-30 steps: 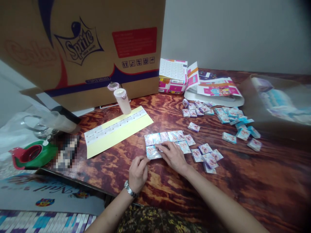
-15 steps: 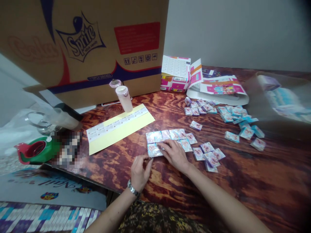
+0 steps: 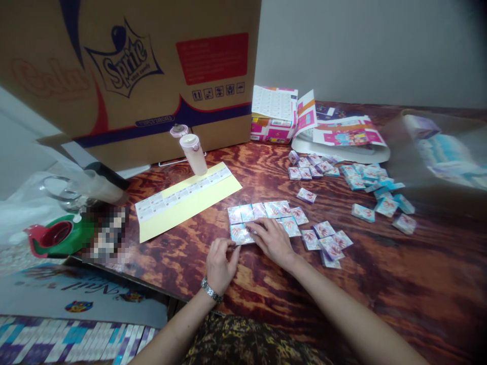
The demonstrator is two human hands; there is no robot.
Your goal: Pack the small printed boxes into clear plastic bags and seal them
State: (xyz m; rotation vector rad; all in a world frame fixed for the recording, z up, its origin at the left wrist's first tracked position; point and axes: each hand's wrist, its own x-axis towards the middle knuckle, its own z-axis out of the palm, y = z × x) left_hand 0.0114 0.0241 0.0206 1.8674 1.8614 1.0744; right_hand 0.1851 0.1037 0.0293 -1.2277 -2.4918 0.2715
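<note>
Small flat packets with pink and blue print lie in two neat rows [image 3: 262,213] on the dark wooden table [image 3: 380,284]. My right hand [image 3: 273,240] rests flat on the front row, fingers stretched over the packets. My left hand [image 3: 221,263], a watch on its wrist, is curled with fingertips pinching the near left corner of the front-left packet [image 3: 240,233]. A few loose packets [image 3: 327,243] lie just right of my right hand.
A big cardboard box [image 3: 133,76] stands at the back left, with a pink bottle [image 3: 194,152] and a yellow label sheet [image 3: 186,200] before it. Several more packets [image 3: 357,187], printed cartons [image 3: 277,119] and a plastic bag [image 3: 437,152] lie at the right. A green tape dispenser [image 3: 61,235] is far left.
My left hand has moved forward from the table to the front-left packet's corner. My right hand has stayed on the packet rows.
</note>
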